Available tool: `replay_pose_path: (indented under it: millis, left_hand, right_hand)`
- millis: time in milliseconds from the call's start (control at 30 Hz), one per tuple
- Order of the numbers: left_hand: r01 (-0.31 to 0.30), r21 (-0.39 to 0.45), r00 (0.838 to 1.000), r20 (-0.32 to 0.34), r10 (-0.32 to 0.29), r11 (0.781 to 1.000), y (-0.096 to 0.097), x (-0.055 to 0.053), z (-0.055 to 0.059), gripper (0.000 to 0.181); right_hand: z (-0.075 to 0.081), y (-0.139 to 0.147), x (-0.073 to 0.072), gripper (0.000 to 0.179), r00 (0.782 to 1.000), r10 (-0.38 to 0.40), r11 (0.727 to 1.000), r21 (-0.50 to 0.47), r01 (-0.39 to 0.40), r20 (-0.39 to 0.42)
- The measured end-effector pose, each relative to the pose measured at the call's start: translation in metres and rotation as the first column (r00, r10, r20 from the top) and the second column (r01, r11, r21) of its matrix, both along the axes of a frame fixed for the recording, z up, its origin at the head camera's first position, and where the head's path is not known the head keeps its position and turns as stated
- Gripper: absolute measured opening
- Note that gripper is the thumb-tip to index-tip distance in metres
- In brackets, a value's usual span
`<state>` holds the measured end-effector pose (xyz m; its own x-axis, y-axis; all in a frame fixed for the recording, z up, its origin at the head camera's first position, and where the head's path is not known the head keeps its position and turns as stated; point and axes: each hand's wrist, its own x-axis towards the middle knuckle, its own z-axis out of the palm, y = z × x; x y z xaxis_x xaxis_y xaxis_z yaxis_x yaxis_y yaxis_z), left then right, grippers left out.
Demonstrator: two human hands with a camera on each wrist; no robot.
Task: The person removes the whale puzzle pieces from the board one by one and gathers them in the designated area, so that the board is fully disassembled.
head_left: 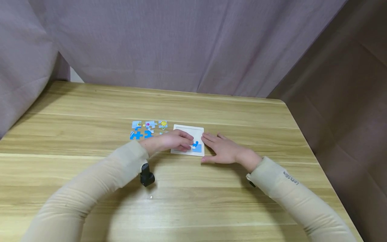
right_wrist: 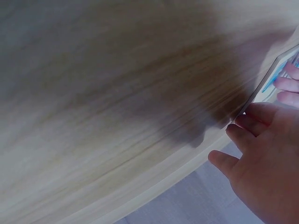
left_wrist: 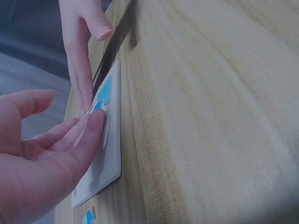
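A square white puzzle tray (head_left: 189, 127) lies flat on the table, with a light-blue piece (head_left: 198, 148) in its near right corner. Over the tray's left half reaches my left hand (head_left: 173, 140), its fingertips at the blue picture part. The left wrist view shows that hand (left_wrist: 51, 149) with one digit raised apart and the others stretched to the tray; whether a piece lies beneath them is hidden. Along the tray's right edge my right hand (head_left: 225, 149) rests with extended fingers touching the rim and the thumb spread towards the near side.
Left of the tray lie several loose jigsaw pieces, among them one with a yellow sun (head_left: 163, 124) and a blue one (head_left: 136, 135). A small bright speck (head_left: 151, 197) is on the wooden table (head_left: 193, 208). Grey curtains (head_left: 151, 43) hang behind the table.
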<state>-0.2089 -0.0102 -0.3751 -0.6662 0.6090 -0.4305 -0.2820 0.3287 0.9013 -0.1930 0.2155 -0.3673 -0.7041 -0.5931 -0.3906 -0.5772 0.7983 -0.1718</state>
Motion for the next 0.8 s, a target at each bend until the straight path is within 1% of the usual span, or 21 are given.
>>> replay_pose_path:
  millis: [133, 267, 400, 533, 600, 800]
  left_hand:
    - [-0.022, 0.009, 1.0, 0.011, 0.022, 1.0, 0.001, 0.0, -0.001, 0.043]
    - [-0.056, 0.037, 0.998, 0.045, 0.054, 0.998, 0.002, 0.0, -0.002, 0.043]
    - [-0.073, 0.05, 0.997, 0.044, 0.07, 0.996, 0.003, 0.0, -0.004, 0.043]
    - [-0.08, 0.03, 0.997, 0.005, 0.08, 0.996, 0.008, 0.0, -0.005, 0.044]
    - [-0.088, 0.003, 0.996, -0.022, 0.088, 0.996, 0.012, -0.001, -0.005, 0.045]
    - [-0.077, -0.082, 0.991, -0.118, 0.067, 0.994, 0.021, -0.005, -0.006, 0.041]
  right_hand:
    - [-0.001, 0.001, -0.001, 0.09, 1.0, -0.002, 1.0, -0.003, 0.002, 0.001]
    - [-0.001, 0.0, 0.0, 0.09, 1.0, -0.004, 1.0, -0.008, 0.004, 0.001]
    - [0.001, 0.0, 0.0, 0.09, 1.0, -0.003, 1.0, -0.007, 0.003, -0.001]
    - [0.002, -0.001, 0.0, 0.09, 1.0, -0.007, 1.0, -0.002, 0.007, 0.004]
    - [0.002, -0.001, 0.0, 0.09, 1.0, -0.01, 1.0, 0.001, 0.01, 0.007]
    - [0.002, 0.0, 0.0, 0.09, 1.0, -0.004, 1.0, 0.01, 0.004, 0.005]
